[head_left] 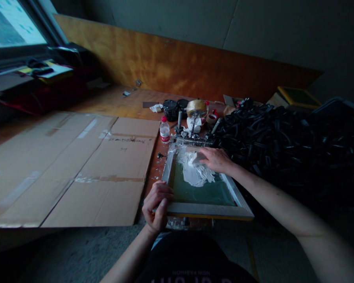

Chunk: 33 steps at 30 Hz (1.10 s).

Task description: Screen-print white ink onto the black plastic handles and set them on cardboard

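A screen printing frame [212,211] lies in front of me, its green mesh bearing a thick smear of white ink [194,177]. My left hand [157,204] is closed around the frame's near left corner, fingers curled over the edge. Toward the far end of the mesh, my right hand [216,159] grips a pale, ink-smeared squeegee [191,149]; its lower edge is hidden in the ink. A metal hinge clamp [194,140] holds the frame's far edge.
Flattened cardboard [112,157] covers the table at left. A bottle with a red cap [164,131] stands just beyond the frame, near black tubs [170,110] and a roll of tan tape [196,107]. Black pieces [283,145] are heaped at right.
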Available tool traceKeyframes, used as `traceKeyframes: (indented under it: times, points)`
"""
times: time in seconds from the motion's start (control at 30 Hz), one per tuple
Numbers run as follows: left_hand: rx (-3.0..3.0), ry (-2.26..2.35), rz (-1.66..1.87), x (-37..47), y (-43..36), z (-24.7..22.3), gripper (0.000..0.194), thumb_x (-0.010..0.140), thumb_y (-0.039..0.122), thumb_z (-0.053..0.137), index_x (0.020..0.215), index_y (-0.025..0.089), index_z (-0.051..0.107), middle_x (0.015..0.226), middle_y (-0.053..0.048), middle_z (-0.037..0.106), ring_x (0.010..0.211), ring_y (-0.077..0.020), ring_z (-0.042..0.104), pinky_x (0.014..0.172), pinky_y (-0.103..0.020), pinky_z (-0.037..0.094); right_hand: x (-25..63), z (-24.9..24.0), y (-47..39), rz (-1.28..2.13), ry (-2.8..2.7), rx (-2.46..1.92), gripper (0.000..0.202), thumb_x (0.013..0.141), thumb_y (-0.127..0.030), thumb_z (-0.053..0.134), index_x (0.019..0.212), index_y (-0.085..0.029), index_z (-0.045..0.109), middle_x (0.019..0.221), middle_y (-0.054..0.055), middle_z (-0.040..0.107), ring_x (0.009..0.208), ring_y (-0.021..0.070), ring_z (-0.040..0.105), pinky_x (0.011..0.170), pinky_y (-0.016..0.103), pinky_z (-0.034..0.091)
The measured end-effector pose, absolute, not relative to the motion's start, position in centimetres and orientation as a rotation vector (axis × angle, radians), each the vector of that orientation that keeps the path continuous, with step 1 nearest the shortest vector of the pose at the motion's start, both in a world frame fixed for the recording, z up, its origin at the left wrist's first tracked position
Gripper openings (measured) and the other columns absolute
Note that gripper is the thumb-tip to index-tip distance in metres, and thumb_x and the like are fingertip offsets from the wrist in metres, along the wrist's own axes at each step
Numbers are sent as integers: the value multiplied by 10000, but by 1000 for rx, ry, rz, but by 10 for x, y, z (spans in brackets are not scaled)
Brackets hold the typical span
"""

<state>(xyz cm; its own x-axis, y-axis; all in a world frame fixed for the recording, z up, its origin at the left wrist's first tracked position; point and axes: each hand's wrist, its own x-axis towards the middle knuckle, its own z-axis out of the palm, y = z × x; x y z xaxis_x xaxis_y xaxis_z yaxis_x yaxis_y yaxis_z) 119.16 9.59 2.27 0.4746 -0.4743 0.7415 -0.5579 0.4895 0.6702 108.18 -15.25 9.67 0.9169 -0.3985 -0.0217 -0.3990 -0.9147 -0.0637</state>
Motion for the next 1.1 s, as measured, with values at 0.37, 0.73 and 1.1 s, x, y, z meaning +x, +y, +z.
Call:
traceKeyframes:
  times: [0.37, 0.73, 1.1]
  points:
    - [1130, -1157, 69, 1192, 97, 18, 225, 893, 179, 453, 821, 171, 666, 774, -45, 645, 757, -186, 619, 871, -459, 450, 1085, 90, -148, 29, 718, -3005, 184, 874, -267, 590, 1043, -200, 561, 1124, 61, 678, 983, 225, 648, 731, 297, 415]
    - [1134, -1159, 68, 1193, 98, 19, 218, 890, 183, 456, 836, 180, 667, 766, -42, 652, 763, -192, 621, 878, -472, 451, 1115, 87, -146, -68, 811, -3014, 160, 885, -290, 571, 1014, -196, 563, 1082, 86, 688, 970, 235, 643, 722, 301, 427]
    - [1142, -1142, 64, 1192, 97, 17, 225, 888, 179, 454, 819, 176, 668, 770, -45, 649, 757, -193, 620, 878, -476, 447, 1136, 76, -156, -33, 444, -2932, 179, 820, -188, 640, 995, -182, 608, 1055, 65, 690, 974, 221, 632, 786, 296, 439]
